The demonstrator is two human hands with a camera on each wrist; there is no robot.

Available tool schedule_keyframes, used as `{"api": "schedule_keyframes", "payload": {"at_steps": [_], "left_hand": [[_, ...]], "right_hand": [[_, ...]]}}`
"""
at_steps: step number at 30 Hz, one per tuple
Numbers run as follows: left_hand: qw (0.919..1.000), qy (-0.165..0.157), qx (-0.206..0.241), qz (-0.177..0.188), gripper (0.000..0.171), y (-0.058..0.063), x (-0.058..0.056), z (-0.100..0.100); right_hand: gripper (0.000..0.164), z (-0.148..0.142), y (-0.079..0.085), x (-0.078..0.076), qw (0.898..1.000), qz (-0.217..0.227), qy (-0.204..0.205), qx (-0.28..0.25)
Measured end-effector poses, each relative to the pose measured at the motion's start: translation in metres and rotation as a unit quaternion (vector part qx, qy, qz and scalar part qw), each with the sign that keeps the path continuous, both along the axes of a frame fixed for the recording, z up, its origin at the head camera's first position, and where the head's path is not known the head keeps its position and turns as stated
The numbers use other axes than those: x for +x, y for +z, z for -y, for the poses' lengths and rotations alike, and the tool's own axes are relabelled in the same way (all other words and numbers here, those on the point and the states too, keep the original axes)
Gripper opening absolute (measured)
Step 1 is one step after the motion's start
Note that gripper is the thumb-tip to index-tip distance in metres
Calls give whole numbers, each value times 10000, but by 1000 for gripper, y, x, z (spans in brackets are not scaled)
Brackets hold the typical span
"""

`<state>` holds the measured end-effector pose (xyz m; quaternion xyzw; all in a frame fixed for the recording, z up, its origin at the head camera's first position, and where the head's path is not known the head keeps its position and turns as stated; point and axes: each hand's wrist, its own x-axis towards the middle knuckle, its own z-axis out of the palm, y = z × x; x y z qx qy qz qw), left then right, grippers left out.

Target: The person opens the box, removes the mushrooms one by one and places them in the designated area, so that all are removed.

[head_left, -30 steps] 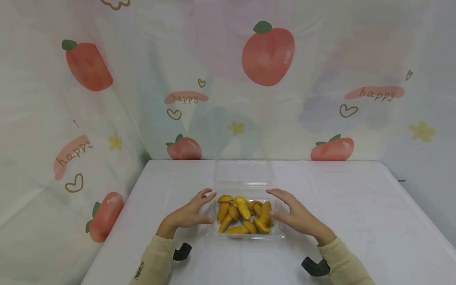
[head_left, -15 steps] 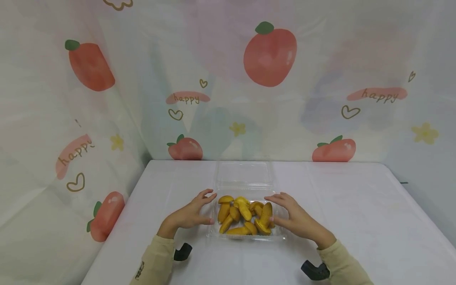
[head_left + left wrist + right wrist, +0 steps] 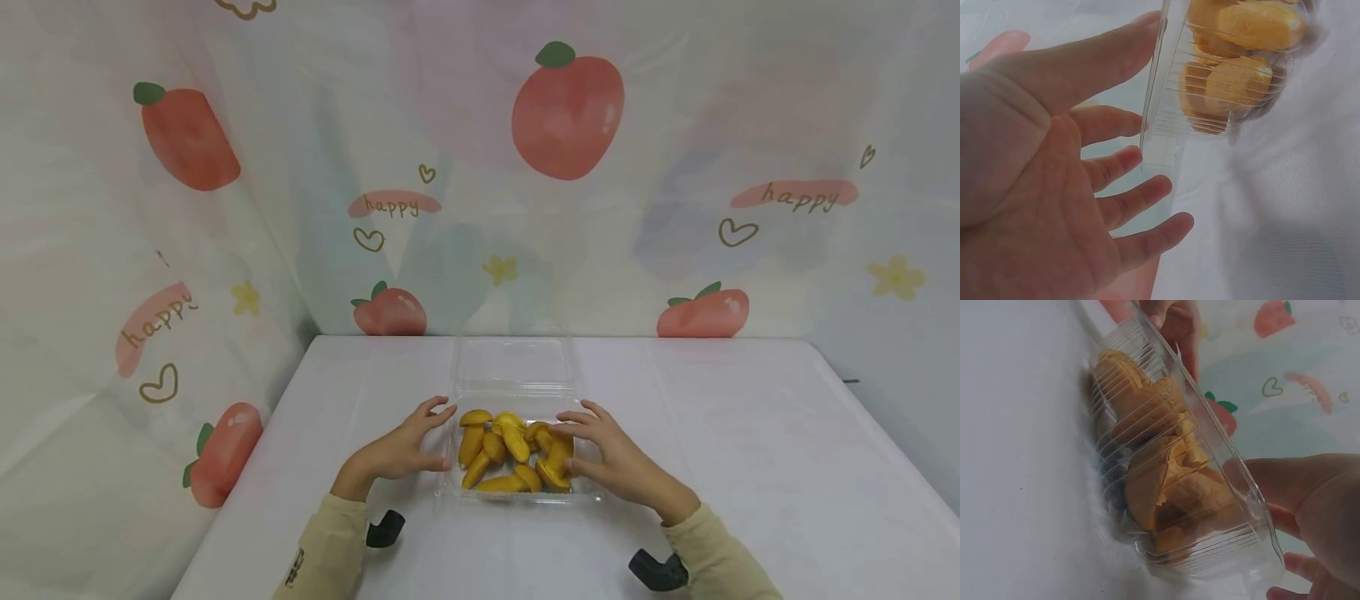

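A clear plastic clamshell box [image 3: 517, 498] sits on the table, its lid [image 3: 513, 364] folded back away from me. Several yellow-brown mushrooms [image 3: 513, 439] lie inside. At the box's left side, my left hand [image 3: 397, 450] has thumb and fingers spread; the left wrist view shows the thumb tip right at the rim [image 3: 1155, 81]. My right hand [image 3: 618, 458] reaches over the right side, thumb and fingers apart around the rightmost mushroom [image 3: 557, 458]. In the right wrist view, the right thumb [image 3: 1260, 478] overlaps the rim, and the fingertips inside the box are mostly hidden.
A white cloth covers the table [image 3: 735, 433]. Behind and to the left hangs a printed curtain [image 3: 457, 108] with fruit and hearts. Black curved pieces [image 3: 386, 529] show beside both beige sleeves [image 3: 326, 546].
My right hand has moved left, from the box's right edge to over the rightmost mushroom, its fingers spreading a little. The left hand and the mushrooms have stayed in place.
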<state>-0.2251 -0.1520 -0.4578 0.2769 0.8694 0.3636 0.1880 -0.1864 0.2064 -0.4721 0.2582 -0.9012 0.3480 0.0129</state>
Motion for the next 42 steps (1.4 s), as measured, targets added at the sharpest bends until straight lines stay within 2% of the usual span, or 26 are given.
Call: {"api": "schedule_keyframes", "payload": {"at_steps": [7,18,28,35,42], "left_hand": [[10000,81,-9,42,83,0,0,-1],[10000,58,32,8,84,-2,0,-1],[10000,18,-31,-59,85,-4,-2,0],[10000,9,-27,-56,85,-3,-2,2],[10000,15,-42,8,84,-4,-2,0]], "right_hand": [[37,2,0,-1,9986,-250,-8,467],[40,6,-1,2,9976,-235,-264,596],[35,5,-3,3,9954,-579,-371,662],[30,4,-1,1,9986,-218,-210,435],[26,1,4,1,9986,225,-235,422]]}}
